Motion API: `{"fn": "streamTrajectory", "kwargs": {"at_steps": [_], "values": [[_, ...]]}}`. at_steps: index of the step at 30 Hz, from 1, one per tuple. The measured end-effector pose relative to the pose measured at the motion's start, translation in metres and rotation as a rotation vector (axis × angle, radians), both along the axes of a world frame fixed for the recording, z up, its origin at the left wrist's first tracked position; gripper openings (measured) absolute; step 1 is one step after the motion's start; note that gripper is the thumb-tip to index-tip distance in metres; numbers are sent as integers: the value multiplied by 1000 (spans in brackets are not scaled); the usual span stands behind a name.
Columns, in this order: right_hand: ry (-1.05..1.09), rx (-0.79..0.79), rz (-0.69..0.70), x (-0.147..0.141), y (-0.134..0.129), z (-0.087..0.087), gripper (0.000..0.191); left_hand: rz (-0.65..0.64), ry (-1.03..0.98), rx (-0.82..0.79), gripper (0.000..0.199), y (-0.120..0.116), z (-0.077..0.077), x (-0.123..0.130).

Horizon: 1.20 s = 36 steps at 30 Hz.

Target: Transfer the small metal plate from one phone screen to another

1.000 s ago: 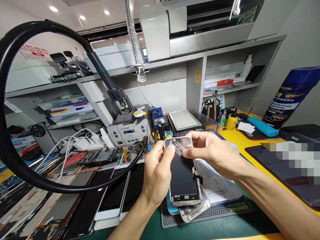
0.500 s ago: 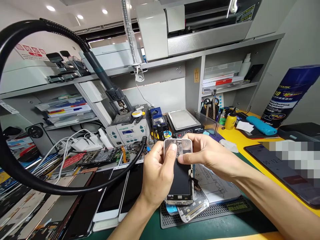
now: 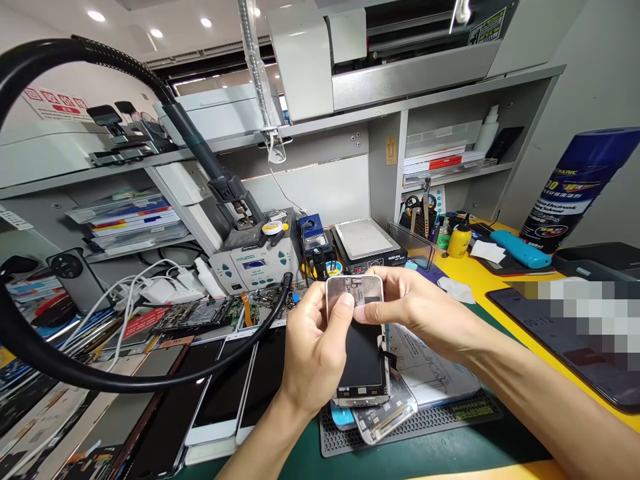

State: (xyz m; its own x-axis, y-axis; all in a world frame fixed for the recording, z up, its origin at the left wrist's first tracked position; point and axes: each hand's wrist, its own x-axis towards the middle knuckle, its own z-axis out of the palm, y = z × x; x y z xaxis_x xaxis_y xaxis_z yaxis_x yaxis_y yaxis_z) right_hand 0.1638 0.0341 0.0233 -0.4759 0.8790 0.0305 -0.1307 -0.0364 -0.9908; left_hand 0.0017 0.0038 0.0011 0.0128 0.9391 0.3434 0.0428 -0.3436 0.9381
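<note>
The green mat (image 3: 300,460) lies beneath the grip; the hose (image 3: 125,385) loops to its left, and the perforated pad (image 3: 334,440) sits on the mat below the grip. The left hand (image 3: 317,340) clasps the panel (image 3: 361,360), thumb on the face and fingers around the left edge; the right hand (image 3: 400,300) pinches the upper right corner, thumb just beside the left thumb. The panel is therefore held by both hands above the pad; whether its lower end touches the second panel (image 3: 383,417) underneath cannot be told. Caution: both hands bear on the upper end, so uneven thumb pressure could flex or crack the panel, and a loosened pinch could let it twist. The ribbon (image 3: 391,360), projecting from the right edge below the grip, could tear if snagged. Appearance: slim, pale-rimmed, with a large black rectangle, a metallic upper section with unreadable markings, and small contacts along the lower end.
</note>
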Motion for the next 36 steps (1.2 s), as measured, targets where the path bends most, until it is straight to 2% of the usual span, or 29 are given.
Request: {"fn": "streamTrajectory", "kwargs": {"at_steps": [6, 11, 24, 32, 36], "values": [[8, 7, 19, 2, 1, -1, 18, 23, 30, 18, 20, 0, 0, 1], [7, 13, 16, 1, 1, 0, 19, 33, 46, 36, 27, 0, 0, 1], [21, 19, 18, 1, 0, 2, 23, 78, 84, 42, 25, -1, 0, 2], [21, 76, -17, 1, -3, 4, 23, 71, 51, 21, 23, -2, 1, 0], [35, 119, -32, 1, -4, 5, 23, 9, 10, 24, 18, -2, 7, -2]]}}
